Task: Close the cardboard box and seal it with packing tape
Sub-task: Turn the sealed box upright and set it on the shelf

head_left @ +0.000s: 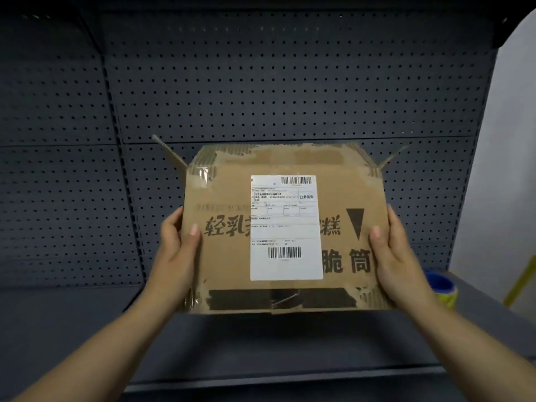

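Note:
A worn brown cardboard box (229,256) with black printed characters and a white shipping label (285,227) is held up over the grey shelf. Its broad labelled face is turned toward me. My left hand (177,250) grips its left edge and my right hand (397,253) grips its right edge, thumbs on the front face. Two side flaps stick out at the far upper corners, one on the left (169,153) and one on the right (391,158). A roll with a blue core and yellow side, possibly the packing tape (442,287), lies on the shelf to the right, partly hidden by my right wrist.
A dark grey pegboard back panel (261,82) rises behind the box. The grey shelf surface (275,343) runs below it, with its front lip near the bottom of the view. A pale wall (516,140) and a yellow object (522,282) lie at the right.

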A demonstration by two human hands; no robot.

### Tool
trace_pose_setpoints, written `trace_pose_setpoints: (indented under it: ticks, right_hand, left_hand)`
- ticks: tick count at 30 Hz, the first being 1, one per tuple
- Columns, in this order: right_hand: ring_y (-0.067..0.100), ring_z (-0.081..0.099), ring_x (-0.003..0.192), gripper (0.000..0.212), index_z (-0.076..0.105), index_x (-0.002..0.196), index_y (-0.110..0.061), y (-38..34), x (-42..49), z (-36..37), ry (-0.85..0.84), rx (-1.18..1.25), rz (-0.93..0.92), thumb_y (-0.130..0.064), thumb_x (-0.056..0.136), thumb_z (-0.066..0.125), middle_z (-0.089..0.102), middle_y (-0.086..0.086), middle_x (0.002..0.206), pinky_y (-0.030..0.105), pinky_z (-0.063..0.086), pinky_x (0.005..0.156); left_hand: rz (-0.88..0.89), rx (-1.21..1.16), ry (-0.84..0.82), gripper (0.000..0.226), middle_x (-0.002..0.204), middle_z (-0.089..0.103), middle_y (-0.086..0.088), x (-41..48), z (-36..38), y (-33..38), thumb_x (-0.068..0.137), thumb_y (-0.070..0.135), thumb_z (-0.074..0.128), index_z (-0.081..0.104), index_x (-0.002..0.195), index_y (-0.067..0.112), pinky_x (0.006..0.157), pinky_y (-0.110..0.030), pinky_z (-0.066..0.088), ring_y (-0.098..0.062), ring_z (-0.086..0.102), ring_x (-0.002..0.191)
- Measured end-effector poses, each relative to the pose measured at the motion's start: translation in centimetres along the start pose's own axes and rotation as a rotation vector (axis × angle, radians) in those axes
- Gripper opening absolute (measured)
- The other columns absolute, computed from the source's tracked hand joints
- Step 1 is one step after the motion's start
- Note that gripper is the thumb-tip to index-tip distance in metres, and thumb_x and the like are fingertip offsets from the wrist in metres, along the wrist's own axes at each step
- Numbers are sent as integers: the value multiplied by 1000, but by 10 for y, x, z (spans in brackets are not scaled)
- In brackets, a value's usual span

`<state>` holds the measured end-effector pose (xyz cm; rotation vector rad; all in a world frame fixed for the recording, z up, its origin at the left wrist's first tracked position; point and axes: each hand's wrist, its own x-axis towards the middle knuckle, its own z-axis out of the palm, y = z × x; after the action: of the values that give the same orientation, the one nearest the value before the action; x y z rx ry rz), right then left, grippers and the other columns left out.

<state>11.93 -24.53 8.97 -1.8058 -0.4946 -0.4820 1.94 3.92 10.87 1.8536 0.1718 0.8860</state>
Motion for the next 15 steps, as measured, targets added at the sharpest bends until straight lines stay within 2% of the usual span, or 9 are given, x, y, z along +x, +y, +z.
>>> trace_pose_setpoints:
  ticks: [1, 3, 5, 8, 10, 12, 14, 15]
  right_hand:
    - [12, 57, 109, 58, 15, 143, -37, 7, -5, 4, -5, 3, 6, -47, 91, 37, 55, -5, 126, 40, 50, 88]
    - [9, 55, 110, 62, 12, 144, -36, 26, -16, 13, -25, -23, 32, -47, 88, 38, 55, -6, 125, 37, 48, 89]
    - [9, 55, 108, 60, 21, 140, -31, 43, -28, 21, -59, -70, 93, -48, 86, 37, 56, -9, 118, 34, 46, 88]
    - [19, 55, 104, 43, 41, 118, -24, 53, -38, 28, -20, -5, 216, -50, 85, 37, 58, -8, 105, 33, 42, 82]
    - [19, 53, 96, 33, 43, 110, -26, 49, -40, 32, 61, 25, 278, -50, 88, 35, 56, -9, 97, 32, 38, 77]
    - [17, 51, 91, 33, 44, 110, -27, 42, -40, 33, 114, 6, 278, -51, 89, 35, 54, -14, 91, 32, 37, 74]
    - [16, 51, 90, 35, 43, 114, -31, 35, -38, 31, 121, -17, 271, -53, 88, 34, 54, -15, 90, 33, 38, 75]
    - [15, 51, 90, 35, 42, 113, -33, 32, -36, 30, 111, -22, 271, -55, 88, 34, 54, -15, 91, 33, 39, 76]
  left_hand:
    - [7, 6, 16, 43, 121, 44, 10, -1, 2, -7, 97, 39, 33, 25, 137, 27, 85, -31, 37, -11, 47, 107]
    - [-27, -14, 28, 39, 121, 43, 6, -5, 6, -24, 97, 37, 34, 26, 133, 23, 84, -30, 36, -13, 47, 109]
    - [-97, -52, 10, 38, 121, 45, 3, -11, 10, -41, 95, 41, 33, 27, 129, 25, 85, -32, 39, -17, 49, 112]
    - [-178, -88, -29, 53, 120, 53, 4, -24, 17, -58, 88, 58, 27, 32, 127, 23, 87, -36, 45, -19, 52, 114]
    - [-191, -66, -21, 62, 120, 55, 6, -30, 22, -62, 83, 65, 21, 35, 128, 24, 90, -36, 45, -19, 51, 116]
    - [-177, -49, 17, 63, 120, 55, 8, -32, 26, -59, 83, 64, 17, 35, 129, 24, 88, -34, 45, -19, 50, 117]
    - [-171, -33, 34, 66, 128, 52, 5, -29, 27, -54, 86, 63, 16, 31, 137, 24, 98, -42, 40, -19, 47, 120]
    - [-162, -20, 39, 61, 123, 53, 7, -26, 27, -51, 89, 60, 17, 33, 134, 23, 96, -40, 40, -15, 50, 114]
